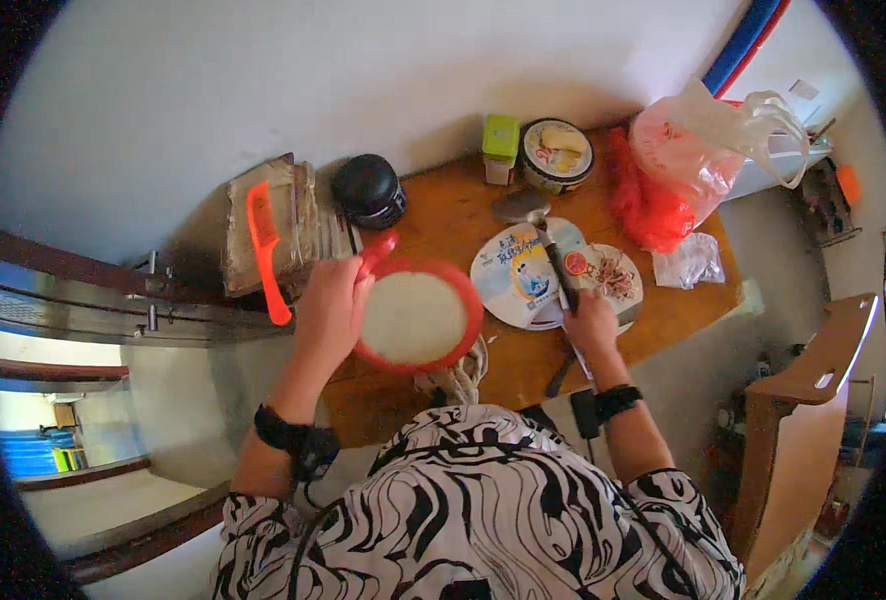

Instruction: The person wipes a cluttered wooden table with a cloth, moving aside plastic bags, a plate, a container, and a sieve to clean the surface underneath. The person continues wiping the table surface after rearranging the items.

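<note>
My left hand is closed round the red handle of what looks like a round hand mirror. Its red rim surrounds a pale, plain face, tilted above the table's front part. A large metal spoon with a dark handle is in my right hand, its bowl pointing away from me. Under the spoon lie printed round paper fans, one showing a blue and yellow picture, another a food picture. To the left of my left hand, an orange comb rests on a stack of worn books or papers.
On the wooden table stand a black lidded jar, a green-topped container and a round tin. Red and clear plastic bags occupy the right back corner. A pale cord or cloth hangs near the front edge.
</note>
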A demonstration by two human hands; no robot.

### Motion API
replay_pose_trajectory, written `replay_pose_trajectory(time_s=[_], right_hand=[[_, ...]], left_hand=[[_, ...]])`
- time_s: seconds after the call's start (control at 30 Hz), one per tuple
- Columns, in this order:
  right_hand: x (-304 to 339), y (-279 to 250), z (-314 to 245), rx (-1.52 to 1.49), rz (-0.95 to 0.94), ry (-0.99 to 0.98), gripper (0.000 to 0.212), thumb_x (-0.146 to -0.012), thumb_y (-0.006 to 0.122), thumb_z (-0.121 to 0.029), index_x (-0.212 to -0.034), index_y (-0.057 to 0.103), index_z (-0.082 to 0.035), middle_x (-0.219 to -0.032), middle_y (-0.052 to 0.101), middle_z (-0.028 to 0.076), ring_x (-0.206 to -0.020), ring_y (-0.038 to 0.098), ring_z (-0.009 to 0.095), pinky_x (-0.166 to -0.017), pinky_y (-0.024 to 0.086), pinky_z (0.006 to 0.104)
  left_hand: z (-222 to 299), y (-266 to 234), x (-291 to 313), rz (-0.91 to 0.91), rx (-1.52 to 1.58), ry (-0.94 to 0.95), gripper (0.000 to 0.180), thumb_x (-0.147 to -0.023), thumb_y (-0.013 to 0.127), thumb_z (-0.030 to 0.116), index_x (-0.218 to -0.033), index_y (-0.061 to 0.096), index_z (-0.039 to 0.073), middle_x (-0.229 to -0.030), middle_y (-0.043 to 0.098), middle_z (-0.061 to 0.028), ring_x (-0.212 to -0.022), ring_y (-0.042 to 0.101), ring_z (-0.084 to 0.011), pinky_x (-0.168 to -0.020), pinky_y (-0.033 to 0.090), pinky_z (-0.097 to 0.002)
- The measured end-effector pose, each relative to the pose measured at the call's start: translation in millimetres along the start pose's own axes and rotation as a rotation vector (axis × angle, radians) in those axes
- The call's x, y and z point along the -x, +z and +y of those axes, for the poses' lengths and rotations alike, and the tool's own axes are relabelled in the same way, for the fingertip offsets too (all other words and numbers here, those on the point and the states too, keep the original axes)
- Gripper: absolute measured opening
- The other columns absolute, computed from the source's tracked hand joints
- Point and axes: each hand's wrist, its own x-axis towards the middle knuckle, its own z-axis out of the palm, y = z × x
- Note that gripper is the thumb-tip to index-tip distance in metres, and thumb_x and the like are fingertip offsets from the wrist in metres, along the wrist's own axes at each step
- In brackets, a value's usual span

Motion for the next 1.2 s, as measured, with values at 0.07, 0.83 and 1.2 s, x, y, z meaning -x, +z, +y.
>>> replay_pose_trajectory(time_s=[0.07,0.83,1.2], right_hand=[[2.6,-19.6,3.3,-0.03,0.191,-0.071,0.048,-0.077,0.074,-0.025,-0.117,0.058,-0.004,-0.106,0.062,0.017,-0.095,0.062,0.038,-0.082,0.051,0.0486],[-87.4,-102.6,-149.7,-0.19,-0.189,-1.05,0.025,-0.076,0.077,-0.026,-0.094,0.07,-0.01,-0.097,0.07,0.012,-0.091,0.064,0.033,-0.078,0.052,0.0415],[-157.9,-101.4,-243.0,-0.17,-0.162,-0.907,0.042,-0.08,0.072,-0.046,-0.096,0.071,-0.008,-0.086,0.069,0.019,-0.081,0.067,0.036,-0.072,0.052,0.0448]], left_hand=[[-6.0,8.1,-15.5,0.039,-0.028,0.025,0.018,-0.091,0.06,0.018,-0.098,0.057,0.002,-0.087,0.06,-0.0195,-0.087,0.056,-0.0401,-0.076,0.045,-0.0495],[-141.4,156.3,-0.6,-0.209,0.961,-0.498,0.039,-0.097,0.053,0.041,-0.109,0.062,0.005,-0.103,0.064,-0.0098,-0.093,0.061,-0.018,-0.082,0.048,-0.0337],[-93.3,87.8,47.1,-0.041,0.554,-0.475,0.058,-0.098,0.052,0.045,-0.139,0.046,0.004,-0.135,0.054,-0.0144,-0.12,0.055,-0.0244,-0.099,0.044,-0.0374]])
